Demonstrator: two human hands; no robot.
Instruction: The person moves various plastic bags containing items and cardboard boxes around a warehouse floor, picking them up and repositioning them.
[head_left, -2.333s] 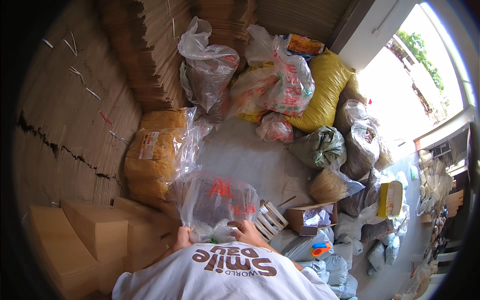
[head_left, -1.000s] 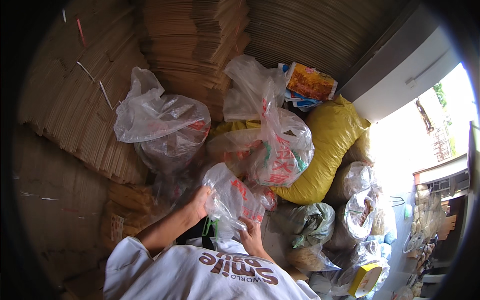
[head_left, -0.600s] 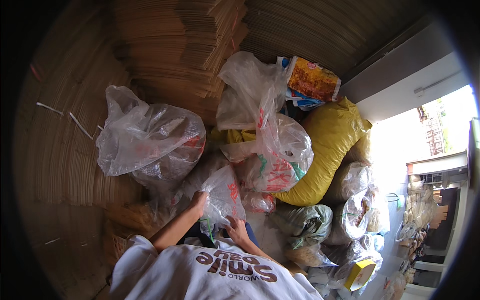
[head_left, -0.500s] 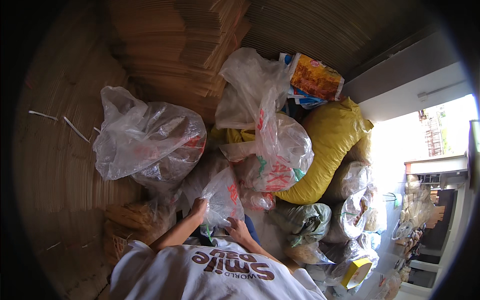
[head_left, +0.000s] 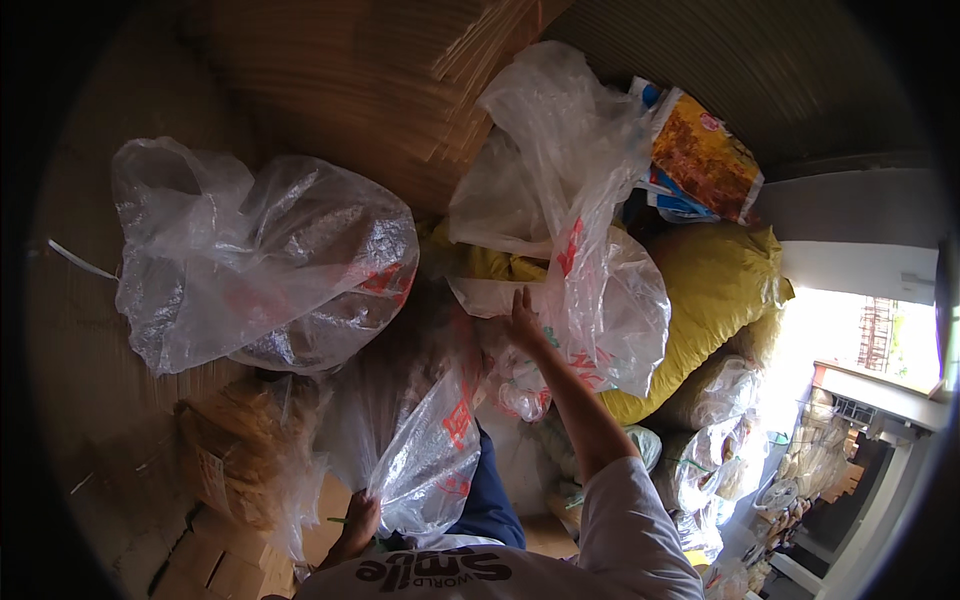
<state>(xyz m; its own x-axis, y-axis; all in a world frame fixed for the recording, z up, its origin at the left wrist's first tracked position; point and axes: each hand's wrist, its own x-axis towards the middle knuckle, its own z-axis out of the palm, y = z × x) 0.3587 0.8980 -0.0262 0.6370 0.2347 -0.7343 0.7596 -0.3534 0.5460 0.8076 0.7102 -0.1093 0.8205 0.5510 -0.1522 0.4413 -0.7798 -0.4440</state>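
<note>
Low in front of me, my left hand (head_left: 362, 516) is closed on the gathered edge of a clear plastic bag (head_left: 425, 470) with red printing. A thin green strip (head_left: 337, 519) sticks out beside that hand. My right arm stretches forward, and my right hand (head_left: 522, 322) is at the pale flap of a second, filled clear bag (head_left: 628, 300), fingers extended. Whether the fingertips touch the flap I cannot tell. To the left stands another large clear bag (head_left: 330, 260) with red marks and a loose, crumpled mouth.
A full yellow sack (head_left: 715, 290) lies on the right, below printed orange and blue packaging (head_left: 705, 155). Stacked flat cardboard (head_left: 350, 80) rises behind. Brown material in clear plastic (head_left: 240, 450) and cardboard boxes (head_left: 215, 550) sit at lower left; several filled bags (head_left: 715, 400) line the right.
My right hand has let go of the near bag and reached forward to the second bag's flap. My left hand has moved down and nearer to me, still holding the near bag. The view has shifted.
</note>
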